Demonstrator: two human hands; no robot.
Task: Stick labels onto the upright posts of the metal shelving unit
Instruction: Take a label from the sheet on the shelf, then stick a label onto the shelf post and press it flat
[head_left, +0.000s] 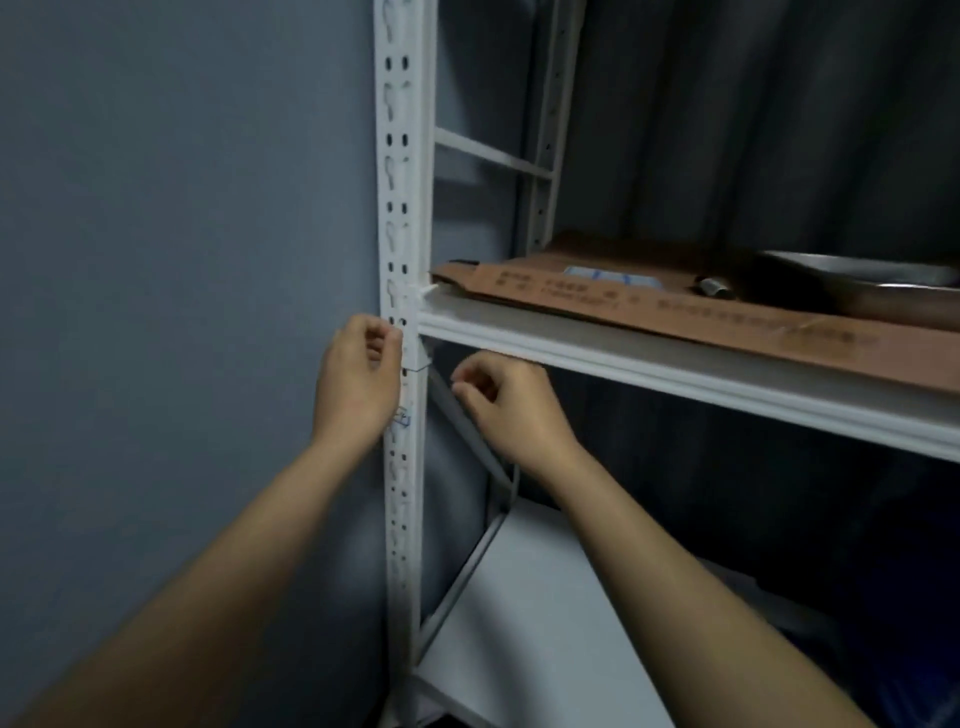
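Observation:
A white perforated upright post (402, 156) of the metal shelving unit runs from top to bottom at the centre left. A white label (415, 356) lies on the post just under the shelf (623, 364), and a second label with blue marks (402, 418) shows lower down. My left hand (358, 384) is at the post's left face with curled fingers, its fingertips at the label's edge. My right hand (498, 402) hovers just right of the post under the shelf, fingers loosely curled; whether it pinches anything is not visible.
A flat brown cardboard piece (675, 306) and a metal tray (857, 283) lie on the shelf. A lower white shelf (545, 623) sits below. A diagonal brace (467, 426) crosses behind my right hand. A grey wall (156, 260) stands at the left, dark curtains behind.

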